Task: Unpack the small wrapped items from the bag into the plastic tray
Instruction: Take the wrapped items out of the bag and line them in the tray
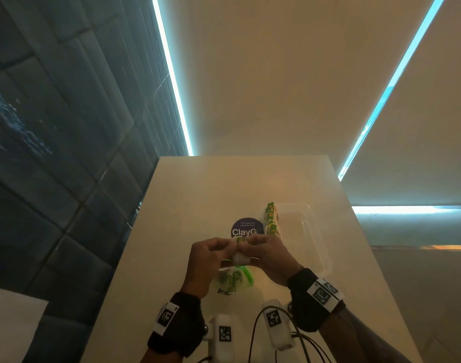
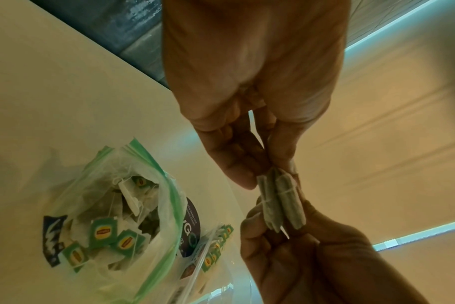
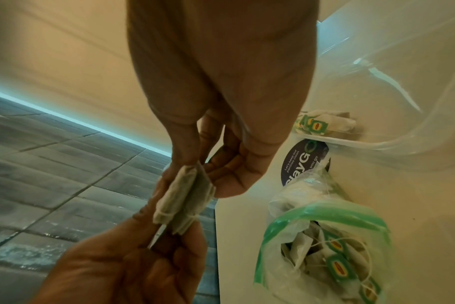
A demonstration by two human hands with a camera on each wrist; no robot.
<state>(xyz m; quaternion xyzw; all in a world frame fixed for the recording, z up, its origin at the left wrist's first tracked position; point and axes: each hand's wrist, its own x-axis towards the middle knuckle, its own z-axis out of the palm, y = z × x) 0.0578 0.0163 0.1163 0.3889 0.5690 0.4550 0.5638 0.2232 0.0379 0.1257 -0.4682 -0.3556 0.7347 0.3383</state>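
Both hands meet above the table and hold one small tea bag [image 1: 239, 255] between them. My left hand [image 1: 218, 248] pinches its one end [image 2: 266, 174], and my right hand [image 1: 255, 246] pinches the other end [image 3: 195, 176]. The tea bag [image 2: 281, 203] is a folded, greyish double pouch with a thin string round it [image 3: 183, 203]. Under the hands lies the clear zip bag [image 1: 233, 280] with a green seal, open and holding several tea bags with green tags [image 2: 104, 231]. The clear plastic tray [image 1: 311, 231] stands to the right, with several tea bags [image 1: 271, 218] along its left side.
A round dark sticker [image 1: 246, 229] sits on the white table between the zip bag and the tray. The table's left edge [image 3: 216, 236] drops to a dark tiled floor. White sensor blocks and cables [image 1: 276, 326] lie near the front edge.
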